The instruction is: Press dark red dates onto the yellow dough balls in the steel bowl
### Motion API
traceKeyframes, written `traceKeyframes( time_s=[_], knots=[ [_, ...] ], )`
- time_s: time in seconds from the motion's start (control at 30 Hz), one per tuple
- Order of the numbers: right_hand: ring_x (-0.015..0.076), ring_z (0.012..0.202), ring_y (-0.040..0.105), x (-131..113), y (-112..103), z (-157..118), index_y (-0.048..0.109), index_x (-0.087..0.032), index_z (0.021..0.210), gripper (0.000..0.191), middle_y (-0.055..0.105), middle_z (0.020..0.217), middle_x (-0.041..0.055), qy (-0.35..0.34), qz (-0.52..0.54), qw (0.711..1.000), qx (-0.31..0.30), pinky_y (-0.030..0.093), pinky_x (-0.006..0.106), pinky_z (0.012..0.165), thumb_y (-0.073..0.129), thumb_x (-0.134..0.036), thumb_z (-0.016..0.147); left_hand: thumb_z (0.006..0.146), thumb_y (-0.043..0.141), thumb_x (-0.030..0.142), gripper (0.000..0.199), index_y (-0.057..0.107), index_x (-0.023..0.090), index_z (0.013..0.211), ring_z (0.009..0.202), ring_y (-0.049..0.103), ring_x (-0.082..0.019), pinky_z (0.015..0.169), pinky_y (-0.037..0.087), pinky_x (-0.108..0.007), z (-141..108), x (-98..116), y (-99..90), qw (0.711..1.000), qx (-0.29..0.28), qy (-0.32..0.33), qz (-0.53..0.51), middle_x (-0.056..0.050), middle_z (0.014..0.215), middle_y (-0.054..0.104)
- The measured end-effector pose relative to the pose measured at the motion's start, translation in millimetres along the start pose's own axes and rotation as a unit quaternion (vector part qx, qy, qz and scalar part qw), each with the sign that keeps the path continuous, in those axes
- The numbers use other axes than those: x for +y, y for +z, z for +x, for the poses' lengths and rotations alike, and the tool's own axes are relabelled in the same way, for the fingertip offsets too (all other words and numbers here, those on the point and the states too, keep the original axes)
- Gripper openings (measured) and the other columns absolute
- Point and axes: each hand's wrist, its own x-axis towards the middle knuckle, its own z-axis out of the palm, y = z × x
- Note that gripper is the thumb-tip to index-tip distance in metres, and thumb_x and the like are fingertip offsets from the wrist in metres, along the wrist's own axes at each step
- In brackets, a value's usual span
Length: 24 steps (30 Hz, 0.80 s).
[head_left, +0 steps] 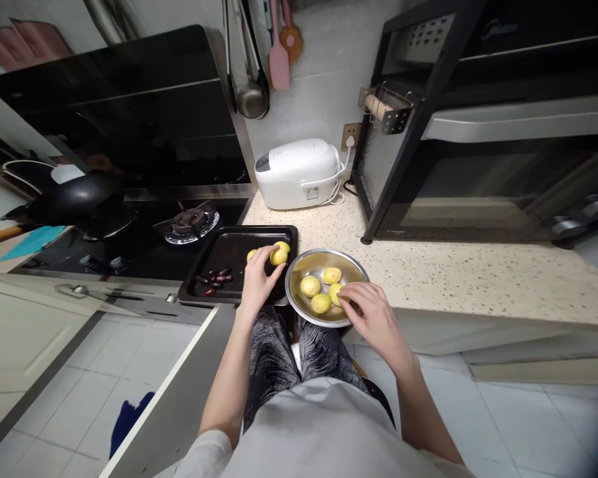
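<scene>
My left hand (262,279) is over the right part of a black baking tray (229,247), its fingers closed round a yellow lemon (278,257). More yellow fruit shows just behind that hand, partly hidden by the fingers. Several small dark red fruits (218,279), perhaps dates or grapes, lie at the tray's front left. Beside the tray stands a steel bowl (299,262) with several lemons in it. My right hand (371,312) reaches over the bowl's right rim, thumb and fingertips closed on a lemon (335,293) inside.
Behind the bowl a white rice cooker (301,174) stands against the wall. A black rack with an oven (498,179) fills the right. On the left is a gas hob (189,222) with a black wok (74,199). An open drawer or door (179,392) juts out by my left arm.
</scene>
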Motion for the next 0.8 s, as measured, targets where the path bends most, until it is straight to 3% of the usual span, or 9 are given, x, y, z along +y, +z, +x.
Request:
traceKeyframes(
  time_s=[0.1,0.27,0.37,0.53,0.8],
  knots=[
    [0.0252,0.106,0.067,-0.8,1.2,0.4,0.069,-0.022,0.104,0.013,0.076,0.109,0.0063,0.001,0.002,1.000,-0.004,0.046,0.047,0.100,0.056,-0.024,0.103,0.097,0.066,0.025,0.034,0.061,0.022,0.130,0.120,0.066,-0.025,0.106,0.052,-0.042,4.5,20.7,6.6,0.995,-0.030,0.049,-0.076,-0.010,0.130,0.070],
    [0.0246,0.108,0.067,-0.8,1.3,-1.6,0.069,-0.022,0.105,0.013,0.076,0.110,0.0062,0.002,0.003,1.000,-0.009,0.047,0.046,0.100,0.056,-0.024,0.103,0.097,0.062,0.017,0.032,0.062,0.021,0.129,0.122,0.065,-0.026,0.107,0.053,-0.041,15.9,33.2,25.6,0.969,-0.201,0.108,-0.095,-0.012,0.131,0.065],
    [0.0246,0.109,0.067,-0.4,0.8,-3.6,0.069,-0.022,0.105,0.014,0.075,0.112,0.0066,0.003,0.004,1.000,-0.006,0.048,0.046,0.100,0.056,-0.025,0.103,0.098,0.058,0.014,0.032,0.063,0.021,0.129,0.117,0.066,-0.024,0.103,0.055,-0.039,22.2,33.2,32.5,0.958,-0.252,0.114,-0.070,-0.011,0.128,0.063],
    [0.0254,0.109,0.067,-0.3,1.5,-3.8,0.070,-0.023,0.105,0.016,0.075,0.113,0.0073,0.006,0.002,1.000,-0.002,0.048,0.047,0.100,0.055,-0.026,0.103,0.102,0.051,0.014,0.030,0.065,0.020,0.128,0.121,0.065,-0.024,0.107,0.054,-0.041,25.5,34.0,36.6,0.955,-0.270,0.121,-0.030,-0.010,0.131,0.066],
    [0.0255,0.109,0.066,-2.1,1.6,-3.2,0.069,-0.022,0.104,0.014,0.074,0.112,0.0073,0.013,0.006,1.000,-0.007,0.048,0.046,0.099,0.056,-0.025,0.103,0.105,0.051,0.022,0.024,0.069,0.019,0.120,0.122,0.065,-0.024,0.110,0.053,-0.043,17.6,34.7,43.2,0.957,-0.250,0.148,0.004,-0.010,0.129,0.069]
  ],
)
